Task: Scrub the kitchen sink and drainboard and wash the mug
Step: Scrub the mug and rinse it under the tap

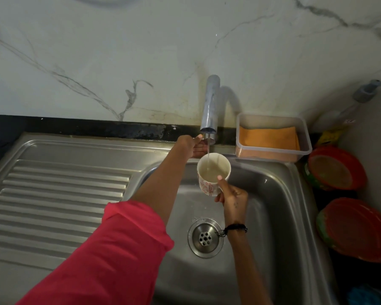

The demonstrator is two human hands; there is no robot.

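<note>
A white mug (209, 181) with a red pattern hangs over the steel sink (273, 216). My right hand (231, 199) grips it from the near side, thumb on the rim. A thin stream of water runs from the chrome tap (210, 104) into the mug, which holds cloudy water. My left hand (193, 145) reaches under the spout and holds the tap's base, its fingers partly hidden behind the mug. The ribbed drainboard (59, 194) lies to the left. The drain (205, 237) sits in the basin's floor below the mug.
A clear plastic tub (273, 137) with an orange cloth stands behind the sink at the right. Two red-and-green baskets (337, 168) (356, 230) lie on the dark counter to the right. A bottle with a grey pump (365, 91) leans in the back corner. A marble wall rises behind.
</note>
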